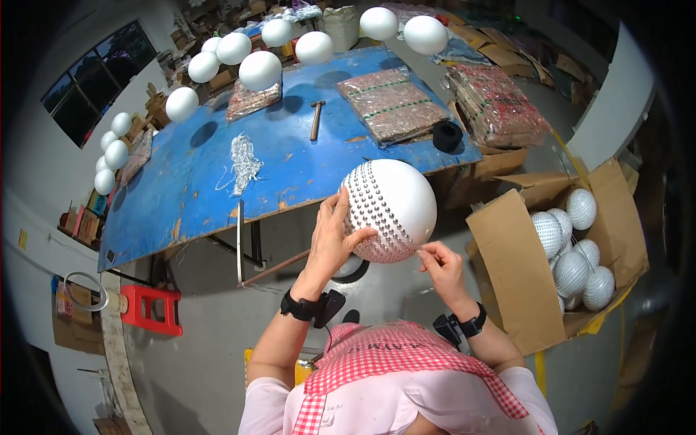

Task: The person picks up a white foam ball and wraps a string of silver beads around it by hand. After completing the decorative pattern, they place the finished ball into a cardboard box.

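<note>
A large white foam ball (399,199) is partly covered with rows of silver beads on its left and lower side. My left hand (335,235) grips it from the left, thumb across the beaded part. My right hand (438,262) sits just below the ball's right underside, fingertips pinched on a thin strand that touches the ball. Both wrists carry black bands. A pink checked apron covers my chest at the bottom of the view.
A blue worktable (188,181) holds a pile of silver bead chain (243,164), a hammer (316,119), packets of beaded sheets (391,105) and a black roll (446,135). Plain white balls (259,69) hang above it. An open cardboard box (507,268) at right holds beaded balls (573,272). A red stool (151,309) stands at left.
</note>
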Demonstrator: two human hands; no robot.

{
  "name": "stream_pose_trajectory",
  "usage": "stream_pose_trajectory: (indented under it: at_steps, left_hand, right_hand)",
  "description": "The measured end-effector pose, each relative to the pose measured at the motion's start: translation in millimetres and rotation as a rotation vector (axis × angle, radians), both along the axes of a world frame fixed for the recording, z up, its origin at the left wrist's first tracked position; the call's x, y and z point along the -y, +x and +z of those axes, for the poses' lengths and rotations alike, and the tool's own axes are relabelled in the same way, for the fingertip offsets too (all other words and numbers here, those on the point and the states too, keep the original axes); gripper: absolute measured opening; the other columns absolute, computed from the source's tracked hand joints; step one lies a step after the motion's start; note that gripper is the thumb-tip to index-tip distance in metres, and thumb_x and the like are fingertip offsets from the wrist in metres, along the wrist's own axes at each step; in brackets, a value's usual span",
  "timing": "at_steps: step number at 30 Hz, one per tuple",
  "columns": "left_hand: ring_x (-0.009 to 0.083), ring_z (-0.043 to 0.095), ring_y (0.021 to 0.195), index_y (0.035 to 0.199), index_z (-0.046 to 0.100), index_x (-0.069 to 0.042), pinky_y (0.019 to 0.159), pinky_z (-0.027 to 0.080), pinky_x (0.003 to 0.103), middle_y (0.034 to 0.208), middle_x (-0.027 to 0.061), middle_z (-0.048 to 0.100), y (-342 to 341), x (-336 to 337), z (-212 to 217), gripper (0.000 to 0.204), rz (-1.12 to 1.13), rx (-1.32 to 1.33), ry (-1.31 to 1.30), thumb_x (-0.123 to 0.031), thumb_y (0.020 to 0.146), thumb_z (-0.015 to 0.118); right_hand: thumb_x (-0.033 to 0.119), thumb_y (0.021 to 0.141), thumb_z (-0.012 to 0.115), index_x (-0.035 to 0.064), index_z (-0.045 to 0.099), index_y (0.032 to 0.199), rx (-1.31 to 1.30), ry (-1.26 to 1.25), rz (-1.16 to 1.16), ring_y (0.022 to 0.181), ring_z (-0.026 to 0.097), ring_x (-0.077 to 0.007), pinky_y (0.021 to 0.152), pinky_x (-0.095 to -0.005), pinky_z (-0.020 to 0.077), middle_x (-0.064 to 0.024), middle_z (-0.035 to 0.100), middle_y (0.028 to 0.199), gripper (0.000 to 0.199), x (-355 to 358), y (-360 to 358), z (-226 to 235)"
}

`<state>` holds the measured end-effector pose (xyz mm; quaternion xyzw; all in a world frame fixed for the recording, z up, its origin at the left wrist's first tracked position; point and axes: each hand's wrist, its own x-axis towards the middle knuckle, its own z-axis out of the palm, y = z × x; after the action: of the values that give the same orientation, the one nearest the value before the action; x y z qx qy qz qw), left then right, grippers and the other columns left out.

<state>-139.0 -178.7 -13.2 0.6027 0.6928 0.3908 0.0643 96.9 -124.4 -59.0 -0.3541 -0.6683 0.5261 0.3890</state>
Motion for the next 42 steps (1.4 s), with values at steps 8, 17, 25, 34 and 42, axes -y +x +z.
stream_pose_trajectory:
  at_steps: [8,17,25,34,42]
  left_hand:
    - [0.0378,0.058,0.107,0.136,0.034,-0.008,0.092,0.046,0.044,0.120,0.0262,0.055,1.7,-2.0,17.0,0.075,0.038,0.290,-0.206,-0.031,0.078,0.075]
    - [0.0400,0.050,0.114,0.131,0.045,-0.001,0.090,0.046,0.042,0.122,0.0241,0.050,-3.3,-10.3,3.5,0.063,0.028,0.035,0.010,-0.029,0.081,0.072]
    - [0.0434,0.046,0.119,0.140,0.029,0.000,0.098,0.041,0.044,0.132,0.0280,0.044,1.5,-12.3,5.1,0.091,-0.048,0.066,0.037,-0.035,0.072,0.079]
    - [0.0394,0.052,0.115,0.132,0.047,-0.004,0.093,0.046,0.043,0.130,0.0257,0.045,6.6,-16.0,9.6,0.062,0.097,-0.087,0.197,-0.023,0.080,0.074]
    - [0.0393,0.051,0.112,0.126,0.052,-0.009,0.091,0.046,0.043,0.125,0.0221,0.048,20.6,-15.4,23.2,0.057,-0.091,-0.060,0.197,-0.021,0.076,0.077]
  right_hand:
    - [0.000,0.076,0.067,0.0153,0.065,0.118,0.244,0.847,-0.132,0.051,0.055,-0.0227,0.047,-0.0315,0.0438,-0.0051,0.055,0.061,0.044,-5.0,-3.1,5.9]
    - [-0.002,0.069,0.063,0.0191,0.065,0.121,0.419,1.090,-0.171,0.049,0.050,-0.0191,0.045,-0.0325,0.0411,-0.0031,0.045,0.062,0.056,-9.3,-5.6,12.8]
    - [-0.002,0.068,0.064,0.0117,0.066,0.116,0.382,1.106,-0.188,0.052,0.050,-0.0186,0.047,-0.0321,0.0413,-0.0025,0.047,0.062,0.050,-7.5,-6.8,20.1]
    - [0.002,0.082,0.061,0.0035,0.066,0.102,0.171,0.698,-0.235,0.054,0.052,-0.0137,0.051,-0.0286,0.0425,-0.0037,0.055,0.064,0.021,-9.6,-5.1,3.7]
    - [0.014,0.093,0.056,0.0006,0.064,0.093,-0.352,-0.490,0.112,0.050,0.042,-0.0032,0.045,-0.0184,0.0267,0.0005,0.054,0.061,0.016,-11.7,12.7,36.9]
